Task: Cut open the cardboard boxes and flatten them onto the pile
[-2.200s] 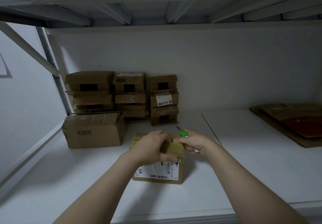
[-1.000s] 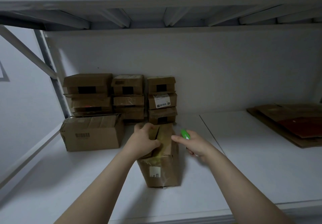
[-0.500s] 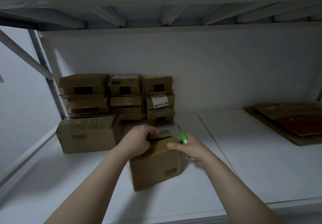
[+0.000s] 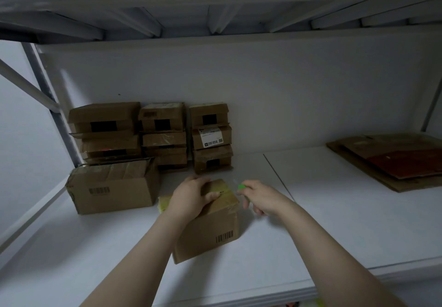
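Note:
A small cardboard box (image 4: 210,230) with a barcode on its front stands on the white shelf (image 4: 334,223), tilted slightly. My left hand (image 4: 191,198) grips its top from the left, thumb on the taped top face. My right hand (image 4: 260,196) is just right of the box's top far corner, closed around a green utility knife (image 4: 241,186) whose blade end is blurred. A yellowish flap or tape (image 4: 164,202) shows behind my left wrist. The pile of flattened cardboard (image 4: 397,160) lies at the far right.
A larger closed box (image 4: 112,184) sits to the left. Behind it, several small boxes (image 4: 165,134) are stacked in three columns against the back wall. A shelf deck hangs low overhead. A diagonal brace and post stand at the left.
The box has been turned over from its end onto a side, so the barcode faces me. My left hand now rests on top; the knife hand stays by the right corner.

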